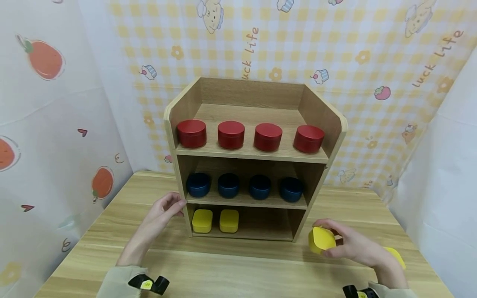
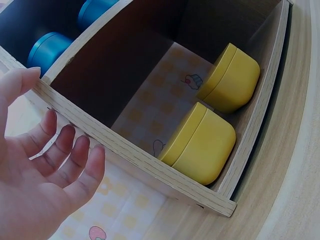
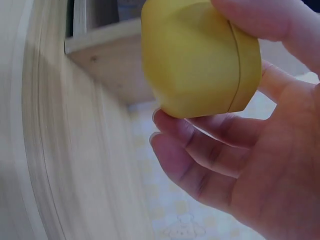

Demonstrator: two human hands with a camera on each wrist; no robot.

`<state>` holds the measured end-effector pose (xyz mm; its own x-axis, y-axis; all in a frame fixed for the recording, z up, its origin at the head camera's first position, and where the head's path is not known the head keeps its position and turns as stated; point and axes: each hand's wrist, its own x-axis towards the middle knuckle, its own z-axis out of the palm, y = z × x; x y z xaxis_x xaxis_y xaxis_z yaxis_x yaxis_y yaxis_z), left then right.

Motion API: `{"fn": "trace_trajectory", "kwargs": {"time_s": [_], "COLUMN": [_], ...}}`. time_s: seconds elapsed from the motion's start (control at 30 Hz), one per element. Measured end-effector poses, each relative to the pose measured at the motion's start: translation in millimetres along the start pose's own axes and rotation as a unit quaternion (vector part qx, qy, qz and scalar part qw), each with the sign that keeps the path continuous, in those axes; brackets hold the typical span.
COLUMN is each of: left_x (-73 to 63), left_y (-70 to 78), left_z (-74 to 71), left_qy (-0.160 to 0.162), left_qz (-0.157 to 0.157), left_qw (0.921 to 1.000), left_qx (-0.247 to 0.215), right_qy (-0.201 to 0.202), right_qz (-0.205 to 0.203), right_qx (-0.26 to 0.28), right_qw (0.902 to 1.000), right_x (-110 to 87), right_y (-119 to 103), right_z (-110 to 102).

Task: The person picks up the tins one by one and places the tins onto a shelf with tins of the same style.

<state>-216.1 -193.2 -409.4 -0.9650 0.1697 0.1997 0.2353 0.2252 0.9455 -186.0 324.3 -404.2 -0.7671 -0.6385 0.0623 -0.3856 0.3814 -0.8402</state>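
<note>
My right hand (image 1: 354,244) grips a yellow rounded-square tin (image 1: 322,240) above the table, right of the wooden shelf (image 1: 246,154). The right wrist view shows that tin (image 3: 192,60) between thumb and fingers. My left hand (image 1: 162,215) is at the shelf's left side, thumb at the front edge and fingers loosely bent along the outer side; nothing is in its palm in the left wrist view. On the bottom shelf, two yellow tins (image 1: 202,221) stand toward the left. Another yellow tin (image 1: 396,255) on the table is mostly hidden behind my right forearm.
Several red round tins (image 1: 231,135) stand in a row on the top shelf. A row of several blue round tins (image 1: 228,185) occupies the middle shelf. Patterned cloth (image 1: 238,49) hangs behind the shelf and at both sides of the wooden table (image 1: 223,269).
</note>
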Motion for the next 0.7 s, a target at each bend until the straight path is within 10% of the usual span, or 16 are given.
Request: {"fn": "trace_trajectory", "kwargs": {"time_s": [0.7], "left_x": [-0.9], "left_y": [0.3], "left_z": [-0.2], "left_qy": [0.005], "left_qz": [-0.01], "left_qw": [0.9999], "left_qx": [-0.001], "right_qy": [-0.018], "right_qz": [0.014], "right_qx": [-0.06], "right_qw": [0.9979], "right_x": [43.9], "right_y": [-24.7], "right_z": [44.8]}}
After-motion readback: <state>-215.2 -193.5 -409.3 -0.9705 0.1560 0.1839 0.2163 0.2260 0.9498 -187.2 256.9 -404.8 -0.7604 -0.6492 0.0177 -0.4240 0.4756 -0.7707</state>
